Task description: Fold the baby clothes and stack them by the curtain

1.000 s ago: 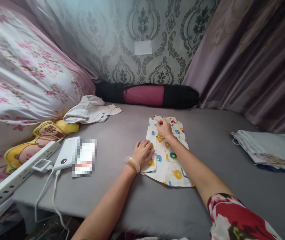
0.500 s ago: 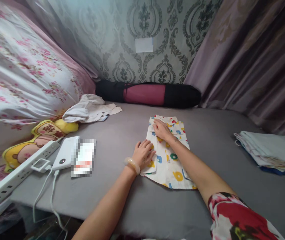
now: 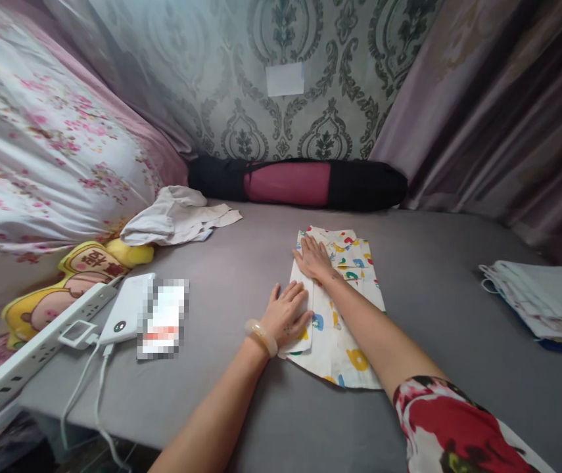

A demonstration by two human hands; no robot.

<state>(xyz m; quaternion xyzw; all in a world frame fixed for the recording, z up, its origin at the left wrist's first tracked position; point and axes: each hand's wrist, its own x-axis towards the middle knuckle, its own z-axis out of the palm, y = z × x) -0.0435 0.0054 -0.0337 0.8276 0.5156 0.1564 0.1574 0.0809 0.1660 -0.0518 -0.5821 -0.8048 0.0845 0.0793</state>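
Note:
A white garment with a colourful print (image 3: 334, 355), partly folded, lies on the grey sheet (image 3: 202, 309) in front of me. My left hand (image 3: 288, 312) rests flat on its lower left, over a folded-in strip, fingers spread. Further up, my right hand (image 3: 314, 258) lies flat on the upper left part near the collar, fingers apart. Both palms press on the cloth without gripping it. My right forearm crosses the garment and hides some of its right side. A pale bangle (image 3: 261, 336) circles my left wrist.
Left are a power strip (image 3: 24, 355), a white power bank (image 3: 130, 305) with cables, a blurred-out flat item (image 3: 165, 322), a yellow plush (image 3: 81, 282) and crumpled pale cloth (image 3: 172, 217). A black and pink roll bag (image 3: 288, 184) lies at the back; folded cloths (image 3: 547, 295) sit right.
My right hand has shifted slightly left on the upper part of the garment, its fingers now flatter and more spread. My left hand stays in about the same place. The view has moved slightly.

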